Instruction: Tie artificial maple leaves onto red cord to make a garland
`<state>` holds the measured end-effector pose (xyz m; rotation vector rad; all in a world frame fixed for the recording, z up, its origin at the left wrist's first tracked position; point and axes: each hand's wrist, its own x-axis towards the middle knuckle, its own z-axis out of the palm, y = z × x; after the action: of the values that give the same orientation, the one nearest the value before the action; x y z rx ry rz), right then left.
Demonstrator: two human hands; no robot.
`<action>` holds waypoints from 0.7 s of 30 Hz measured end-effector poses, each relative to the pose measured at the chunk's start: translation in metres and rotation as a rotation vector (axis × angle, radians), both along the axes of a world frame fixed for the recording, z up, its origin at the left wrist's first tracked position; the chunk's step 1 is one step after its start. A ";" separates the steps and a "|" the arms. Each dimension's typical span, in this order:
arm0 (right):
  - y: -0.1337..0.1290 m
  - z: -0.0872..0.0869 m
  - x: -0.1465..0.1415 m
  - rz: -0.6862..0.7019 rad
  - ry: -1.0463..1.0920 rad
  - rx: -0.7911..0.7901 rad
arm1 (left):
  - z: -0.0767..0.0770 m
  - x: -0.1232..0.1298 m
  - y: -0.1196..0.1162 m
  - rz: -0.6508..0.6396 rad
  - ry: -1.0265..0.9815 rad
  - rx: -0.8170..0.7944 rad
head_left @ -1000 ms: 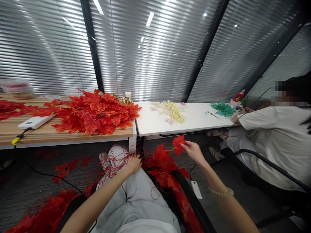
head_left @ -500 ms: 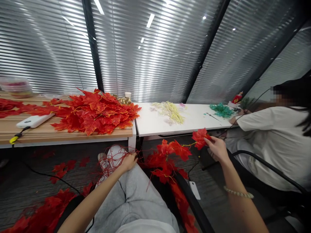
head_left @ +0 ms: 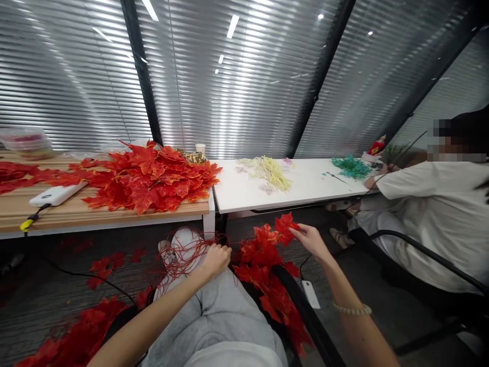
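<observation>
My left hand [head_left: 217, 259] rests over my lap with its fingers closed at the tangled red strings [head_left: 186, 253]; what lies between its fingertips is too small to make out. Between thumb and fingers, my right hand [head_left: 308, 238] pinches a red maple leaf [head_left: 285, 229]. That leaf is at the upper end of a red leaf garland [head_left: 263, 255], which hangs over the black chair armrest [head_left: 301, 306] on my right and trails downward. The strings lie across my knee.
A big pile of red leaves [head_left: 153, 178] covers the wooden table [head_left: 183, 208]. Yellow strips [head_left: 275, 173] and green pieces [head_left: 351, 166] lie on the white table [head_left: 237, 196]. A person [head_left: 439, 214] sits at the right. More leaves [head_left: 80, 331] lie at lower left.
My right hand has moved left and slightly down with the leaf, and the garland now bunches closer to my lap. My left hand has shifted a little to the right.
</observation>
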<state>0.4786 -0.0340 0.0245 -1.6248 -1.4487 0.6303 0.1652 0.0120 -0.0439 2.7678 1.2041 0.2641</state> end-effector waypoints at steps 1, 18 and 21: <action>-0.002 0.003 -0.005 0.014 -0.004 0.007 | 0.005 0.007 -0.006 -0.021 -0.002 0.009; -0.027 0.033 -0.053 0.142 -0.123 0.083 | 0.025 0.085 -0.009 0.015 -0.745 -0.955; -0.023 0.021 -0.050 0.157 -0.253 0.065 | 0.032 0.078 0.000 0.058 -0.841 -0.937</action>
<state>0.4285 -0.0574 0.0452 -1.5942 -1.7755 0.4700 0.2434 0.0121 -0.0123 1.5489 0.8382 0.5954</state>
